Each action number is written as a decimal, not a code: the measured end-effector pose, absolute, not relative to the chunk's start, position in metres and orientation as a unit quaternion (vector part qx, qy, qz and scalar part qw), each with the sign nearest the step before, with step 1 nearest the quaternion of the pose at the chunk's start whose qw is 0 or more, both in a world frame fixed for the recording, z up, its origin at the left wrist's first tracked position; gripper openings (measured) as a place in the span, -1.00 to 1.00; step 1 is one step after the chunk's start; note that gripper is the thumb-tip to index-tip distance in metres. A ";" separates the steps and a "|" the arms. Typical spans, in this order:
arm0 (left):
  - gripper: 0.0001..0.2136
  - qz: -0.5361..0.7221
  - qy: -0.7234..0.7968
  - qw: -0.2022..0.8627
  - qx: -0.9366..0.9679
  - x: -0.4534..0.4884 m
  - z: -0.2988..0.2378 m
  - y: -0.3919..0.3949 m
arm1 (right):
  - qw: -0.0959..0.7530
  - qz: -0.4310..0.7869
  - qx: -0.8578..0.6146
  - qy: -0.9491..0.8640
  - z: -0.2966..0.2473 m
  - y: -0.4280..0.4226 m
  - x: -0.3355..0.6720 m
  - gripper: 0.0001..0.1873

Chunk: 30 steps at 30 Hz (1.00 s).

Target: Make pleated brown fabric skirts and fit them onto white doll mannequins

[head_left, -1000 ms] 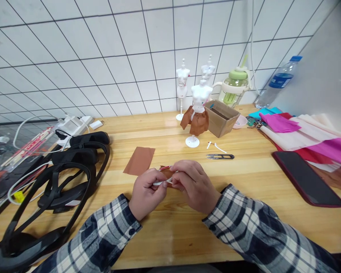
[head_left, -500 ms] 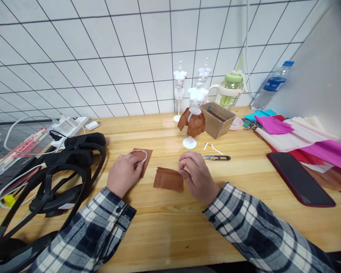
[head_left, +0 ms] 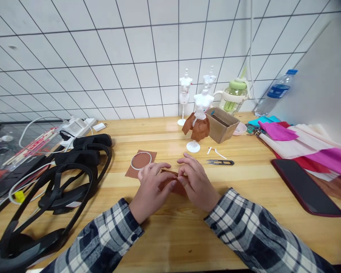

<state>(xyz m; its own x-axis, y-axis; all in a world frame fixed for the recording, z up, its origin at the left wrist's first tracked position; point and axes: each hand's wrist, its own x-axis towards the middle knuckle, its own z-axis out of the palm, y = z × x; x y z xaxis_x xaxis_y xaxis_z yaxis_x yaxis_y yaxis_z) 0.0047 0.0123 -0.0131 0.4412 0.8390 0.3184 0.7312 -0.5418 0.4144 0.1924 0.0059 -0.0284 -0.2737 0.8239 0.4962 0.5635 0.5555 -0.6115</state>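
- Headgear frames of black plastic and padding (head_left: 78,157) lie at the left of the pale wooden bench (head_left: 170,242).
- Next, a flat, four-sided piece of brown cloth (head_left: 132,173) carries a thin, round white ring (head_left: 142,152). A second ago both hands had this ring; now it lies there, let go.
- Just right of it, the left hand (head_left: 153,185) arches, thumb and fingers apart; whether its grip has any cloth caught, I cannot tell.
- Under and between both hands is a folded brown cloth strip (head_left: 178,189), partly hidden. With the ring set aside, the work appears to centre on this strip.
- Beside it, the right hand (head_left: 197,182) has thumb and forefinger brought together; its grip seems to pinch the strip's upper edge.
- Farther back stands a small white dress form (head_left: 204,103), draped below with brown fabric (head_left: 200,129).
- Black metal thread snips (head_left: 219,162) lie near the right hand, untouched.
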 end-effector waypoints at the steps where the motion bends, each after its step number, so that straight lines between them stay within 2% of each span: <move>1: -0.85 0.248 0.465 0.107 0.843 0.005 -0.013 0.013 | 0.408 0.161 -0.442 -0.783 -0.029 0.006 0.193 -0.94; 5: -0.86 0.249 0.452 0.108 0.849 0.004 -0.012 0.015 | 0.406 0.172 -0.438 -0.783 -0.030 0.007 0.194 -0.94; 9: -0.86 0.279 0.381 0.152 0.868 0.003 -0.012 0.018 | 0.397 0.194 -0.432 -0.787 -0.028 0.005 0.193 -0.98; 14: -0.85 0.330 0.279 0.185 0.883 0.001 -0.006 0.014 | 0.410 0.230 -0.437 -0.767 -0.028 0.006 0.193 -0.86; 17: -0.80 0.337 0.248 0.199 0.886 0.001 -0.006 0.012 | 0.427 0.139 -0.464 -0.764 -0.026 0.011 0.199 -0.67; 18: -0.79 0.340 0.256 0.203 0.882 0.001 -0.007 0.013 | 0.433 0.098 -0.464 -0.766 -0.024 0.012 0.202 -0.66; 21: -0.76 0.361 0.319 0.221 0.848 0.000 -0.013 0.019 | 0.448 0.007 -0.437 -0.780 -0.017 0.010 0.206 -0.81; 23: -0.77 0.364 0.347 0.246 0.828 0.000 -0.017 0.021 | 0.427 -0.035 -0.412 -0.804 -0.014 0.007 0.206 -0.87; 30: -0.75 0.360 0.323 0.257 0.837 0.002 -0.018 0.016 | 0.380 -0.077 -0.403 -0.829 -0.015 0.005 0.201 -0.91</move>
